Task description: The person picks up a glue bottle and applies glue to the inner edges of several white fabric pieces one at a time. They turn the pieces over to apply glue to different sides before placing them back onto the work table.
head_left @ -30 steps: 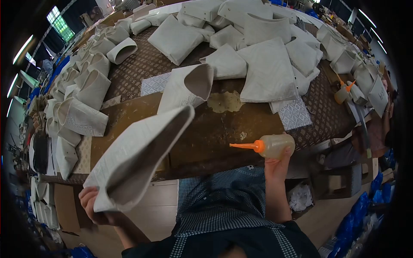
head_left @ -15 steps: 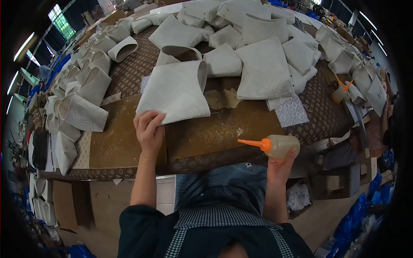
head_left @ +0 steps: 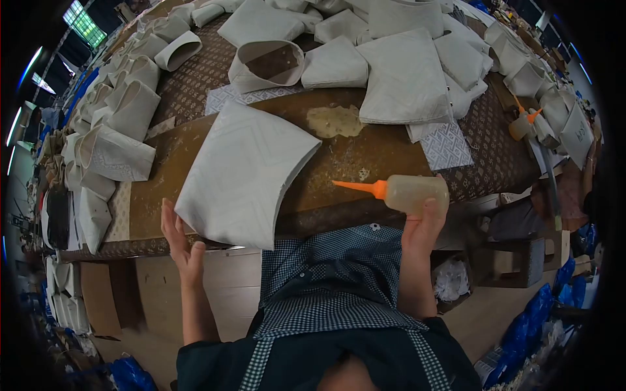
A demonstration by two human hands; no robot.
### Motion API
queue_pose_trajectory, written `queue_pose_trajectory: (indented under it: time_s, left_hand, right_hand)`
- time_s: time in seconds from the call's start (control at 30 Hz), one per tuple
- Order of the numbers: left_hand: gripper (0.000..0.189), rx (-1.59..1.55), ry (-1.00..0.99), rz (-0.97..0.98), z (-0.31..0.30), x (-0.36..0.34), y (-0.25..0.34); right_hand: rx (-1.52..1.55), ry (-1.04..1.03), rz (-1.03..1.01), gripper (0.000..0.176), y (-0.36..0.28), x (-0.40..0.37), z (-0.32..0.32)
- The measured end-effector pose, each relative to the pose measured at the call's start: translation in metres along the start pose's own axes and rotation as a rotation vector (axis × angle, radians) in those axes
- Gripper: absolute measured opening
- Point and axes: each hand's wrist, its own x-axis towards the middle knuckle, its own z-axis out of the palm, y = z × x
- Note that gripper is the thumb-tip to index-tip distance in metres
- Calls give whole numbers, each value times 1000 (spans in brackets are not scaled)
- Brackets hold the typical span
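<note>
A white quilted pouch-like piece (head_left: 244, 169) lies slantwise at the front of the table, one corner hanging past the front edge. My left hand (head_left: 181, 244) is at its lower left corner, thumb apart and fingers stretched out, not gripping it. In my right hand (head_left: 422, 228) is a squeeze bottle (head_left: 417, 193) of cloudy, pale liquid. Its long orange nozzle (head_left: 360, 188) points left toward the white piece, with a gap between them. Under the piece is a stained brown board (head_left: 326, 163).
Several similar white pieces (head_left: 404, 78) are heaped at the back, and more (head_left: 120, 153) line the left side. A patterned cloth scrap (head_left: 447, 146) lies to the right. Another orange-tipped bottle (head_left: 520, 127) stands farther right. Below the table is a box with clear plastic (head_left: 451, 280).
The white piece has come closer to me and turned, its opening now facing right. My left hand has let go and spread its fingers. The bottle has shifted slightly up and left.
</note>
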Motion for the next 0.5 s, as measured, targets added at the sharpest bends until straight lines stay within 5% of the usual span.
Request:
queue_pose_trajectory:
  time_s: [0.07,0.17,0.2,0.5]
  left_hand:
    - [73,-266,137,-170,10,4,-12]
    - [64,-270,215,-282,30,23,-30]
    - [47,-290,285,-308,39,29,-34]
    - [41,-340,229,-432,41,61,-11]
  right_hand:
    - [-68,8,-27,70,4,2,11]
    - [-184,-28,-89,68,9,9,27]
    - [-247,-52,-121,66,9,12,32]
    - [-501,-137,-301,64,13,38,62]
